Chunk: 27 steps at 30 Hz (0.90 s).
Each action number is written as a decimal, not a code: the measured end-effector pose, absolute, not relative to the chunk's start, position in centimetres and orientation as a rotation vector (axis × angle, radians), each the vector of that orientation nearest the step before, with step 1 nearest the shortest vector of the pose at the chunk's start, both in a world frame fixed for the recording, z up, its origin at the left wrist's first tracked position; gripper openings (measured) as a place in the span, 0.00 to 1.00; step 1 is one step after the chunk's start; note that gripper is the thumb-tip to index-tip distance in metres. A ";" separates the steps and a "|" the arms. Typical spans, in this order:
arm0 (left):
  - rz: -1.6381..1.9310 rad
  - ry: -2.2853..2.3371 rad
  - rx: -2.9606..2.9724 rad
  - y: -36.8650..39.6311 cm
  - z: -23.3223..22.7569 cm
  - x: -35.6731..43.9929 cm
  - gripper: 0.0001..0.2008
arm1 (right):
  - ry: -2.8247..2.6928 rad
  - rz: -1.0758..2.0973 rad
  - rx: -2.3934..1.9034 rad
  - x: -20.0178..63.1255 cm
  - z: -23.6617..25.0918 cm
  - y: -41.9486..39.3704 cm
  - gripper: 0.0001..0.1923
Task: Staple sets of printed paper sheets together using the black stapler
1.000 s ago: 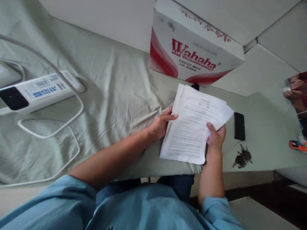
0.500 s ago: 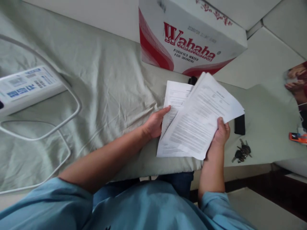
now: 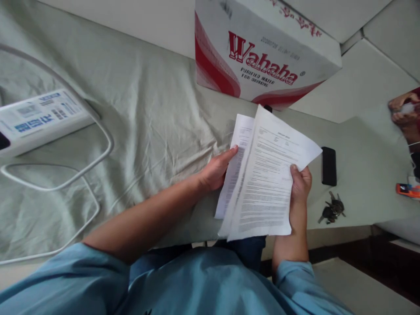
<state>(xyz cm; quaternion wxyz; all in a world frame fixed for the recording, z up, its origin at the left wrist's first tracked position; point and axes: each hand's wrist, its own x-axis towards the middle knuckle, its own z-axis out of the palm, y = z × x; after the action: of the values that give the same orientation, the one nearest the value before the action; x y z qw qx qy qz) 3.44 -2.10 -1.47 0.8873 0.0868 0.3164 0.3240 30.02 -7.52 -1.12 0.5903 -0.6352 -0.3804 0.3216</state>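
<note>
- Since a moment ago my right hand (image 3: 300,186) has swung the top sheets (image 3: 269,175) back in, so they lie closer over the lower sheet (image 3: 238,162) and hang past the bench (image 3: 147,113) edge.
- My right fingers pinch the top sheets at their right edge, thumb on the printed face.
- My left hand (image 3: 215,173) holds the lower sheet, thumb pressed on its left margin; the other fingers are hidden beneath.
- The papers sit above the cloth-covered bench, in front of the Wahaha box (image 3: 262,52).
- A black phone (image 3: 329,166) and keys (image 3: 332,208) lie just right of my right hand.
- A white power strip (image 3: 39,120) lies well apart, far left.
</note>
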 end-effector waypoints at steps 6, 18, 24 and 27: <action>0.694 0.557 0.234 -2.4 -1.9 3.5 0.30 | -0.905 0.728 -1.471 30.2 -1.2 -7.5 0.22; 0.702 0.565 0.319 -2.3 -2.1 3.5 0.17 | -0.861 0.638 -1.440 30.8 -1.4 -7.6 0.21; 0.692 0.611 0.346 -2.3 -2.0 3.7 0.19 | -0.867 0.640 -1.460 30.7 -1.3 -7.6 0.22; 0.690 0.615 0.364 -2.4 -2.1 3.8 0.16 | -0.872 0.655 -1.455 30.6 -1.3 -7.7 0.21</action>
<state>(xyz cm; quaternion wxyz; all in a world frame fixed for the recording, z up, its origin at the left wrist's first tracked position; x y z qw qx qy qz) 3.80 -2.42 -2.13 0.8792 0.1744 0.2950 0.3309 30.58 -7.69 -1.27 0.6146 -0.6313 -0.3783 0.2841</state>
